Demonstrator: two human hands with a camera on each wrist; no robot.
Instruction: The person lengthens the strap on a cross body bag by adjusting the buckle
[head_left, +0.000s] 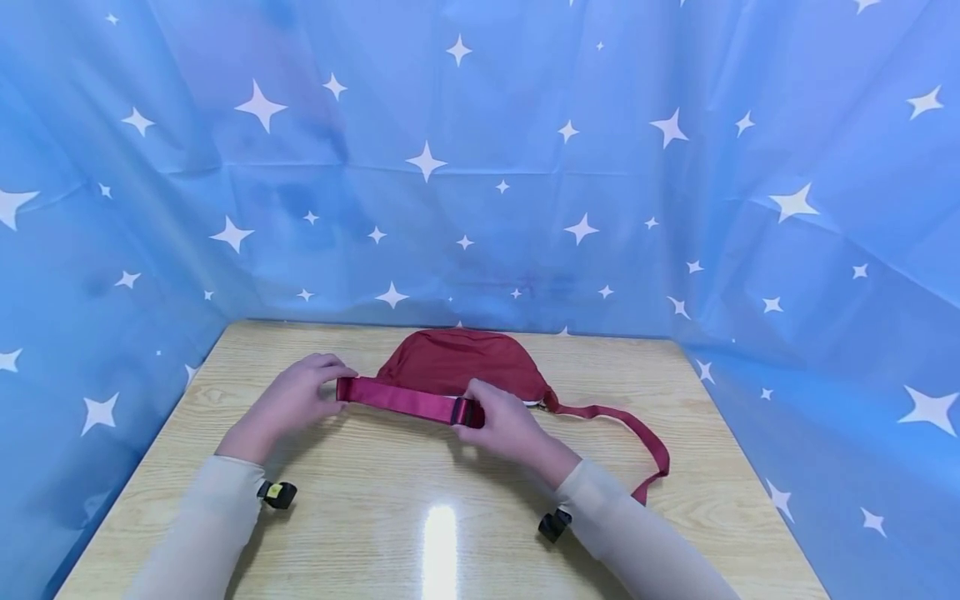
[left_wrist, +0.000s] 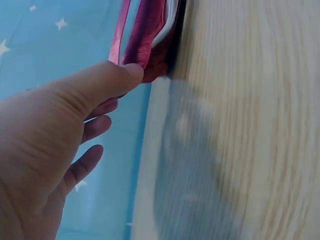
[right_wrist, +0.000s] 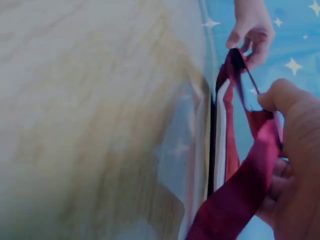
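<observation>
A dark red waist bag lies at the far side of the table, its rounded side away from me. In front of it a stretch of red strap is held taut between both hands. My left hand pinches the strap's folded left end between thumb and fingertips. At the other end, my right hand grips the strap at a dark slider buckle. Seen from the right wrist, the strap forms a loop and hangs down past that hand. White trim shows along the bag's near edge.
More red strap curves from the bag's right end toward me, passing behind the right forearm. The wooden table has a bright light reflection near its front. A blue curtain with white stars surrounds its back and sides.
</observation>
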